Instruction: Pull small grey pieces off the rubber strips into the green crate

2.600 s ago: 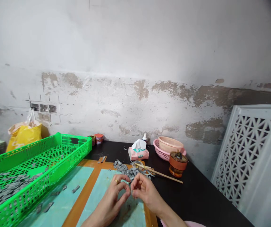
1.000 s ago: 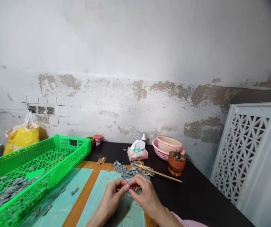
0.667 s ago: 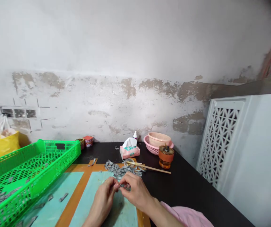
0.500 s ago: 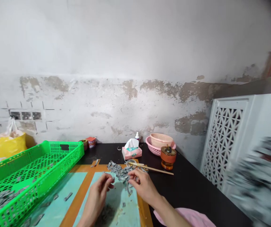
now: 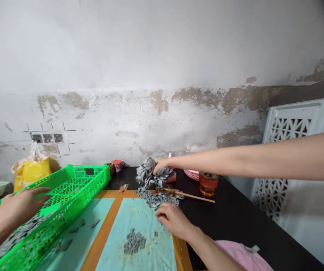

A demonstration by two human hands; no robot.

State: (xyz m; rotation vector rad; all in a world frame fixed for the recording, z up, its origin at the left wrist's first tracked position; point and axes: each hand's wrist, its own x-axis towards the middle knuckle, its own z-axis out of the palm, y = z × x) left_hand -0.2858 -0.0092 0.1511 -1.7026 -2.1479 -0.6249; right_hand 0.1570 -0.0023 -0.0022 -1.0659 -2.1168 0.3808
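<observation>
- I have my left hand (image 5: 22,205) spread above the green perforated plastic crate (image 5: 94,186); its raised walls likely keep the flat grey pieces (image 5: 28,229) together.
- My right hand (image 5: 175,220) is curled just near of the loose grey strip pile (image 5: 162,199); I cannot tell whether it pinches one.
- Farther, a co-worker's hand (image 5: 162,163) grips a bushy grey clump (image 5: 147,169), perhaps bunched to stop scattering.
- Nearer, short grey pieces (image 5: 134,241) lie heaped on the pale blue-green sheet (image 5: 122,222), seemingly kept separate.
</observation>
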